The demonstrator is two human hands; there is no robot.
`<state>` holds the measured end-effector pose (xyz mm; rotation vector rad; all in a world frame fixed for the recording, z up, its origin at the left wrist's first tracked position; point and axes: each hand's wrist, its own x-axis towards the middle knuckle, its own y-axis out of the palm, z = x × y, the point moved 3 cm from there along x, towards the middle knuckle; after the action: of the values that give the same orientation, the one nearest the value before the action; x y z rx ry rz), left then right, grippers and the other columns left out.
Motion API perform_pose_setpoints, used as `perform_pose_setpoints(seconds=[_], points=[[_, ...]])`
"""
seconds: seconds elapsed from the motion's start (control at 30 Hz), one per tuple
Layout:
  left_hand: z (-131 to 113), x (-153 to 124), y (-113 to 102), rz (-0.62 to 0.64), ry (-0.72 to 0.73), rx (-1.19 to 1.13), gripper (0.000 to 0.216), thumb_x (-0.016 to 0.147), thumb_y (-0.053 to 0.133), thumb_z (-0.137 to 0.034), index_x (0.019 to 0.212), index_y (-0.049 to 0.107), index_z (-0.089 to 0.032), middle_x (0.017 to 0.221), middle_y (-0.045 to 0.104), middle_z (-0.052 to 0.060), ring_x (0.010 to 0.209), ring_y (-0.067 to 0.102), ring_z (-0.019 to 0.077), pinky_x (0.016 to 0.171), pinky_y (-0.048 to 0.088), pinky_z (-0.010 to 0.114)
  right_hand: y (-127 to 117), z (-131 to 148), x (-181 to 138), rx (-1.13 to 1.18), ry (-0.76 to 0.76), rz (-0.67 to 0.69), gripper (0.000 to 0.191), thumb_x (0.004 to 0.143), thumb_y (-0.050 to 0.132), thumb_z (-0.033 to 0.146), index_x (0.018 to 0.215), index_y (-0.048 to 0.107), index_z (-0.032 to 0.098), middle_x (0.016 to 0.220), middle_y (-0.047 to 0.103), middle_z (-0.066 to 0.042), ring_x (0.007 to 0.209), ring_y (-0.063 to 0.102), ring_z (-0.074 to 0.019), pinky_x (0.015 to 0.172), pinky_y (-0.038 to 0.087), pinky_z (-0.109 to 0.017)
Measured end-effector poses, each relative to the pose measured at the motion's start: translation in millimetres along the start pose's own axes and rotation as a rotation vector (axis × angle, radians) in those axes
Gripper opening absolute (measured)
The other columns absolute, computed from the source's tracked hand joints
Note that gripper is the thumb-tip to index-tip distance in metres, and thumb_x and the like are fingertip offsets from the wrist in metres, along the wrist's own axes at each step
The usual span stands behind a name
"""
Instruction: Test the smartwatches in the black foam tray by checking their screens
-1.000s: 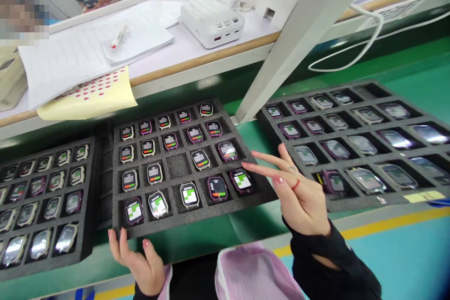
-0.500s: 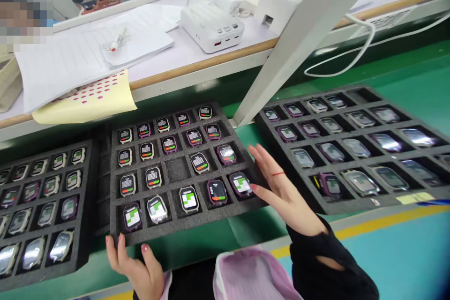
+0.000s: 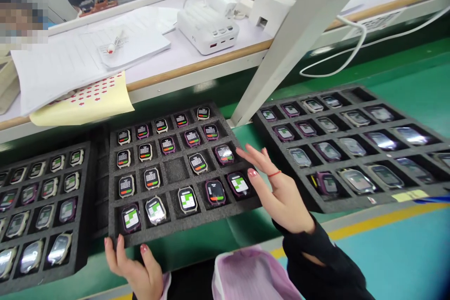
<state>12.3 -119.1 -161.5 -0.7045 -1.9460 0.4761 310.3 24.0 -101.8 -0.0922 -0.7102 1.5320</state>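
Note:
In front of me lies a dark foam tray (image 3: 168, 225) with several smartwatch bodies in its square pockets, their screens lit. One pocket in its third row (image 3: 176, 170) holds no watch. My left hand (image 3: 138, 267) is at the tray's front left corner, fingers apart, fingertips against its edge. Over the tray's right edge hovers my right hand (image 3: 277, 187), fingers spread and nothing in it. Nearest to that hand are a purple-framed watch (image 3: 239, 183) with a green and white screen and another purple watch (image 3: 224, 153) behind it.
A second watch tray (image 3: 82, 243) stands at the left, a third tray (image 3: 337, 204) at the right. A white slanted post (image 3: 281, 42) rises between trays. On the shelf are papers (image 3: 80, 56), a white power bank (image 3: 207, 33) and cables. A person, blurred, is at the upper left.
My right hand has shifted slightly left, its fingers bending inward over the tray's right edge. My left hand stays at the front left corner. The view has moved a little.

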Motion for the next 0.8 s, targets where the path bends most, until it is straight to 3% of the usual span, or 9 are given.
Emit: perform_pose_setpoints(seconds=[0.2, 0.6, 0.8], points=[[0.7, -1.6, -0.1, -0.007, -0.019, -0.001, 0.073, 0.087, 0.062, -0.014, 0.154, 0.034, -0.019, 0.162, 0.028, 0.018, 0.15, 0.026, 0.031, 0.122, 0.02, 0.051, 9.8, 2.2, 10.7, -0.137, -0.155, -0.037, 0.041, 0.106, 0.038, 0.016, 0.143, 0.054, 0.026, 0.132, 0.066, -0.007, 0.136, 0.048, -0.0254, 0.122, 0.019, -0.06], [0.5, -2.5, 0.0, 0.007, -0.029, 0.005, 0.073, 0.087, 0.063, -0.014, 0.154, 0.034, -0.018, 0.162, 0.027, 0.018, 0.15, 0.025, 0.0292, 0.123, 0.019, 0.049, 12.4, -3.7, 5.2, -0.188, -0.168, -0.04, 0.042, 0.106, 0.036, 0.015, 0.143, 0.055, 0.023, 0.13, 0.067, -0.008, 0.135, 0.05, -0.0264, 0.122, 0.016, -0.064], [1.0, -4.6, -0.8, 0.015, -0.05, 0.01, 0.071, 0.088, 0.062, -0.014, 0.153, 0.034, -0.016, 0.161, 0.027, 0.02, 0.15, 0.025, 0.0315, 0.122, 0.019, 0.054, 12.7, 10.3, 6.9, -0.168, -0.192, 0.011, 0.044, 0.106, 0.037, 0.015, 0.145, 0.053, 0.028, 0.13, 0.067, -0.006, 0.133, 0.052, -0.028, 0.121, 0.016, -0.066]])
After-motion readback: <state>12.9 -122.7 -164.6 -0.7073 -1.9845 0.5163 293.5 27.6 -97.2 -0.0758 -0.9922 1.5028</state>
